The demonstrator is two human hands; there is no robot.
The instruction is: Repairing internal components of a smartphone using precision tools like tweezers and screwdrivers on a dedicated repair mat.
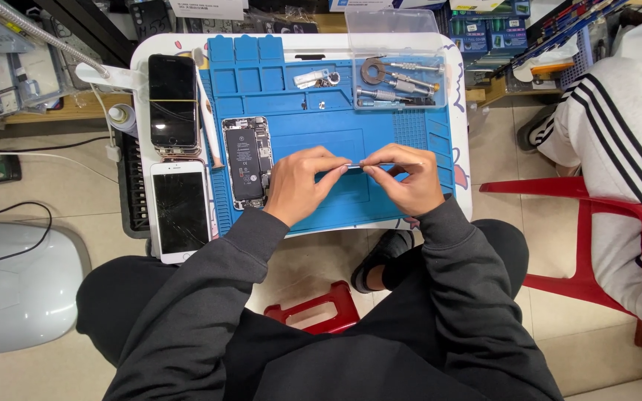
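Centrally, left hand (299,186) and right hand (403,178) pinch a thin tool (354,166) over the blue mat (380,200).

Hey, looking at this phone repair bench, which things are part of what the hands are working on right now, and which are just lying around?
In use:
- left hand and right hand, pinching a thin metal piece between them
- blue repair mat under them
- opened phone, closest to the left hand

Lying about:
- black phone
- white phone with cracked screen
- clear box of tools
- red chair
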